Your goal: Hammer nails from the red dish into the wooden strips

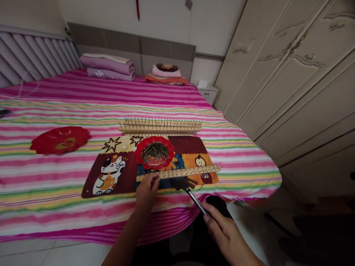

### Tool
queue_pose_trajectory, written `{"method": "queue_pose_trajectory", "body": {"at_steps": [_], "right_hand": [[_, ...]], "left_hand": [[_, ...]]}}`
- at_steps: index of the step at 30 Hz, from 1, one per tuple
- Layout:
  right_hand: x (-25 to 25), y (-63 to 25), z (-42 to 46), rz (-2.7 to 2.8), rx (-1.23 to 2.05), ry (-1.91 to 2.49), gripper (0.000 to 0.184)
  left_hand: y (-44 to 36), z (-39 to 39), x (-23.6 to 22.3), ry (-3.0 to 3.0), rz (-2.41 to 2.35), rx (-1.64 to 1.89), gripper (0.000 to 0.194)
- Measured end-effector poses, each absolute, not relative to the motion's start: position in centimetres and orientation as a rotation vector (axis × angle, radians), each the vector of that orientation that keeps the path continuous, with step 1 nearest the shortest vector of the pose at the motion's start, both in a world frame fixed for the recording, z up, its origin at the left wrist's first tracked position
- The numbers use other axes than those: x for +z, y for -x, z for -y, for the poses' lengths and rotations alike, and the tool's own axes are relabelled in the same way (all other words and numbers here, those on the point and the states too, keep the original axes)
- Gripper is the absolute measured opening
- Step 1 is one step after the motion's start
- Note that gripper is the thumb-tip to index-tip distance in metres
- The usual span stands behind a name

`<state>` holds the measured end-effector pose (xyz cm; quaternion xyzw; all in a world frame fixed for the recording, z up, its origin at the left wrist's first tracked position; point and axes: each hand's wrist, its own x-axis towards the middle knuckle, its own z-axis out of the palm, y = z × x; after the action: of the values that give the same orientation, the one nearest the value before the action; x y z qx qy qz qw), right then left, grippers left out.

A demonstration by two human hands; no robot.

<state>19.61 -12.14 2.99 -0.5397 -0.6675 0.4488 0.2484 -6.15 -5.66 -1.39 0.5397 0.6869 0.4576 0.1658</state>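
– What are the hands doing?
– The left hand is resting its fingers at the wooden strip, lying just nearside of the red bowl; whether they are pinching a nail, I'm not making out. The right hand is gripping a hammer, nearside and rightward of the bowl
– Which step?
– Probably nail-setting; the next move is calling for steady fingers, careful aim

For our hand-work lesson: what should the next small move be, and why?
Probably lift the hammer over the wooden strip, beside the fingers of the left hand: these sit at its left end, nails stand along the rest, and the right hand holds the hammer by the strip's near edge. Whether the fingers pinch a nail is unclear.
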Motion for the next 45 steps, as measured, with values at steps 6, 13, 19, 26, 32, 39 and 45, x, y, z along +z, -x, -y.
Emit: {"method": "queue_pose_trajectory", "body": {"at_steps": [6, 13, 19, 26, 32, 39, 45], "right_hand": [[-3.5, -23.5, 14.0, 1.274, 1.471, 1.725, 0.062], [-4.7, -23.7, 13.6, 0.969, 1.638, 1.803, 0.068], [-4.4, -23.6, 13.4, 0.943, 1.687, 1.775, 0.068], [-4.5, -23.7, 13.4, 0.915, 1.710, 1.750, 0.070], [-3.7, -23.2, 13.2, 0.919, 1.686, 1.778, 0.064], [-2.9, -22.7, 13.2, 0.940, 1.665, 1.807, 0.067], [-2.6, -22.5, 13.3, 0.942, 1.659, 1.820, 0.065]], "left_hand": [[8.4, 5.2, 3.2, -1.700, -2.164, 1.181, 0.022], [9.7, -2.1, 6.4, -1.981, -2.185, 0.001, 0.024], [9.3, -5.0, 6.0, -1.889, -2.139, -0.233, 0.021], [10.8, -3.8, 6.9, -1.919, -2.109, -0.007, 0.026], [12.1, 0.3, 7.7, -1.236, -1.632, 0.986, 0.029], [11.6, 5.5, 7.3, -0.766, -1.431, 1.127, 0.039], [10.1, 6.4, 3.8, -0.752, -1.531, 1.262, 0.039]]}}
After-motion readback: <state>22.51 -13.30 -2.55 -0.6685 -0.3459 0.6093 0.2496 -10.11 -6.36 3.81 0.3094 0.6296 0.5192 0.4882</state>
